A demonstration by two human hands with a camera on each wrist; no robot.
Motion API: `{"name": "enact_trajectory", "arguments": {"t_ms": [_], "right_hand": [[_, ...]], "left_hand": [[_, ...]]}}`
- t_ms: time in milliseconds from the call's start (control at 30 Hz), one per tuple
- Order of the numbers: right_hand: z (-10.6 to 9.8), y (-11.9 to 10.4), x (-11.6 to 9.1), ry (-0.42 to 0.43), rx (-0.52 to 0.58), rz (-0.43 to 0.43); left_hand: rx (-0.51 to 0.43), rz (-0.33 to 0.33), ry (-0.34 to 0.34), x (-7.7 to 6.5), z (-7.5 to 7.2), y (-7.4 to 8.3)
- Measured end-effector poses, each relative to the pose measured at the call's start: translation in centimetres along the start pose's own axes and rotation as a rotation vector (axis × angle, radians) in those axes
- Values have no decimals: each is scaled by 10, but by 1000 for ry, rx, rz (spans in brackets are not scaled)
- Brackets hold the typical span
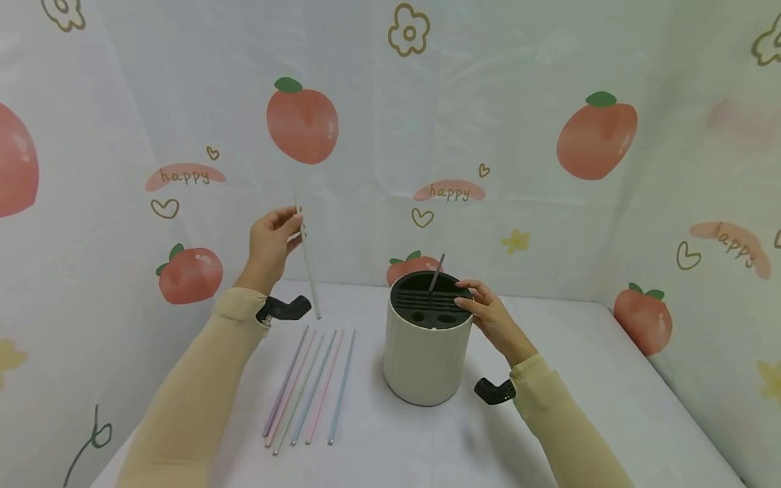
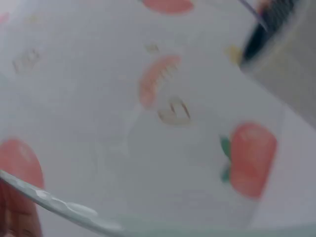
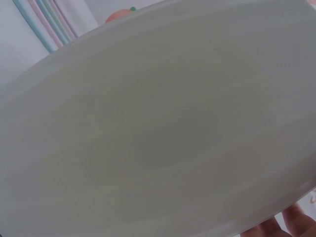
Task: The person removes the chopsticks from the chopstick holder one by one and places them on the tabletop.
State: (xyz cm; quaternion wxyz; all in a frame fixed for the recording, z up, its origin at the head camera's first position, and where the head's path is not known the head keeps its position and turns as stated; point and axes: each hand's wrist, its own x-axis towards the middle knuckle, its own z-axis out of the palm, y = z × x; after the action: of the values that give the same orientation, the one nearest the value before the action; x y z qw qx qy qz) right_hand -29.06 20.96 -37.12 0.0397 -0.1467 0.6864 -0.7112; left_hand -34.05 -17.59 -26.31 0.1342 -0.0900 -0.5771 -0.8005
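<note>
My left hand [image 1: 272, 244] pinches a pale green chopstick [image 1: 310, 271] between thumb and fingers, holding it nearly upright above the table; its thicker end points down. In the left wrist view the chopstick [image 2: 59, 205] crosses the bottom, large and glossy. My right hand [image 1: 495, 322] grips the right rim of a white round utensil holder [image 1: 424, 366] with a black slotted top [image 1: 421, 316]. One purple chopstick [image 1: 436, 272] leans in the holder's rear compartment. The holder's wall [image 3: 158, 118] fills most of the right wrist view, my fingertips [image 3: 296, 219] showing past its edge.
Several pastel chopsticks [image 1: 314, 386] lie side by side on the white table [image 1: 360, 468], left of the holder. A white curtain [image 1: 518, 68] printed with peaches hangs behind and around the table. Black cameras [image 1: 283, 308] are strapped to both wrists.
</note>
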Motion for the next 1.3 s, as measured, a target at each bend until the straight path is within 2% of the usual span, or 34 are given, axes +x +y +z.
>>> {"name": "enact_trajectory", "arguments": {"t_ms": [100, 233, 400, 533, 667, 767, 1067, 1300], "right_hand": [[0, 0, 0, -1, 3, -4], [1, 0, 0, -1, 0, -4], [1, 0, -1, 8, -8, 4], [0, -1, -2, 5, -19, -1], [0, -1, -3, 0, -24, -11], [1, -1, -3, -5, -26, -14], [1, 0, -3, -7, -39, -4], [1, -2, -2, -5, -39, -1]], "left_hand": [[249, -128, -3, -11, -33, -27], [516, -239, -53, -29, -77, -67], [702, -319, -67, -53, -115, -109], [770, -373, -43, -68, -134, -131], [810, -414, -28, -76, -142, -146], [826, -433, -36, -78, -143, -150], [845, -477, -32, -79, -137, -151], [894, -473, -46, -78, -135, -148]]}}
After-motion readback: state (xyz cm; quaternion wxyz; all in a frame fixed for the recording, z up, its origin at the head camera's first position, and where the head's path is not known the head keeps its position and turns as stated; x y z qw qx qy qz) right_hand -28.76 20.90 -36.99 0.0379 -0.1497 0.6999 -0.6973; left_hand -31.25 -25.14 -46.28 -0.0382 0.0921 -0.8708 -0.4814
